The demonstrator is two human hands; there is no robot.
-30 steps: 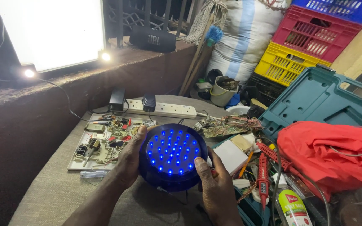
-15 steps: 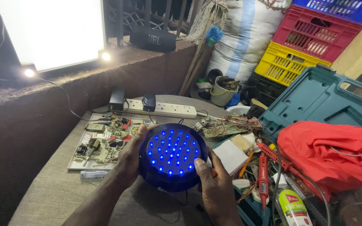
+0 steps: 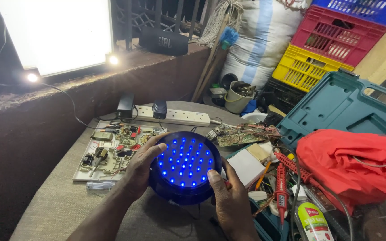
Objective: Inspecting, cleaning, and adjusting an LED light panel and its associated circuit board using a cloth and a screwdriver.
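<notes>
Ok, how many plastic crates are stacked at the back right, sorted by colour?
Blue crate: 1
Red crate: 1
Yellow crate: 1
Total: 3

The left hand covers the left rim of the round blue lamp, and the right hand hides its lower right side; both forearms run off the bottom edge. The circuit board parts at the surface's left edge are too small to tell. The red cloth hides what lies beneath it
</notes>
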